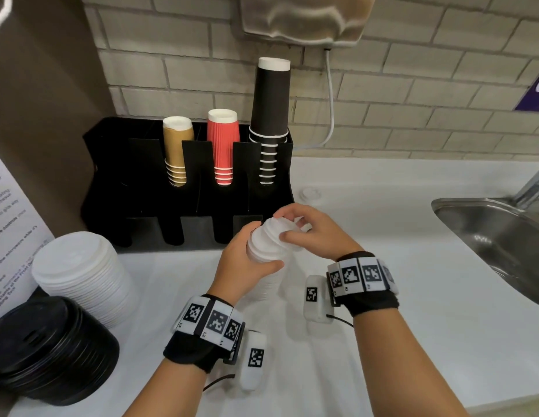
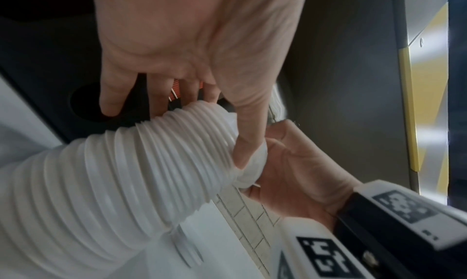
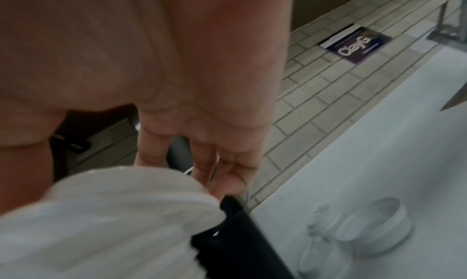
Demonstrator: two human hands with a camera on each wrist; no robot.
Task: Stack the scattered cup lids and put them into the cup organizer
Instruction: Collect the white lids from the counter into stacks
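The left hand (image 1: 241, 266) has its grip clamped round a tall stack of white lids (image 1: 266, 245), thumb across the near side and fingers curled behind, so the stack stands up from the palm and tilts a little toward the right. The right hand (image 1: 318, 233) closes its grip on the top of that same stack, fingers over the uppermost lid and thumb pressed against its rim; in the left wrist view the ribbed column (image 2: 141, 173) runs between both palms. The stack is held above the white counter (image 1: 412, 296), just in front of the black cup organizer (image 1: 148, 206), whose front lid slots sit close behind the hands. One loose white lid (image 1: 308, 194) lies on the counter just beside the organizer's right end, apart from both hands.
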